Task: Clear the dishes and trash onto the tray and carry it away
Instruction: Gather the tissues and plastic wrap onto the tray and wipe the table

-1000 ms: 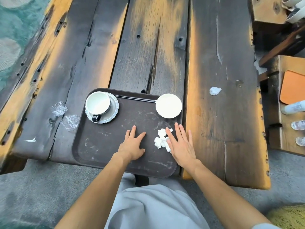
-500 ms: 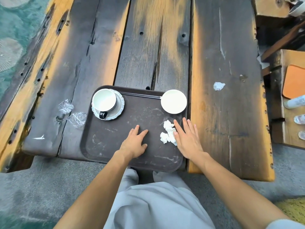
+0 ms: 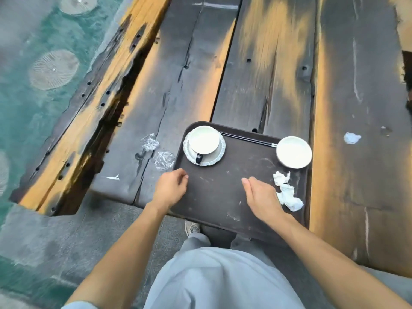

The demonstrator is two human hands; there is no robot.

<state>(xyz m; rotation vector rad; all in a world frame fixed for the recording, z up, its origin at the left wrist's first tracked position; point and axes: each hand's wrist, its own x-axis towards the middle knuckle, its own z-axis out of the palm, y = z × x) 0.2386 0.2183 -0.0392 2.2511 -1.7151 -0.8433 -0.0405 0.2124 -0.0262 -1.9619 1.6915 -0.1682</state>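
On the near edge of the dark plank table (image 3: 278, 70) sits your brown tray (image 3: 223, 197), and everything reads off that tray. At its far-left corner a white cup (image 3: 204, 139) stands on a scalloped saucer (image 3: 217, 157), dark handle toward you. Along the far rim lie thin black chopsticks (image 3: 247, 139); at the far-right corner, a small white dish (image 3: 293, 152). Just this side of the dish, a crumpled white tissue (image 3: 286, 192) rests on the tray floor.

Your left hand (image 3: 170, 188) hovers over the tray's left rim, fingers loosely curled, grip empty. Your right hand (image 3: 263, 197) is above the tray's middle, fingers together and half open, nothing in it, just beside the tissue.

Off the tray to its left, two bits of clear crinkled wrapper (image 3: 156, 150) are on the wood, with a white scrap (image 3: 113, 177) nearer the table edge. Well off to the right lies a white wad (image 3: 351, 138). So the trash isn't all in yet.

Handling, as I judge it: wrapper and tissue are feather-light and soft, so pinch them. The tray looks stiff, smooth and scuffed, so the crockery could slide; cup, saucer and dish are breakable. Take it by both short rims and keep it level, since the weight sits at the far side.
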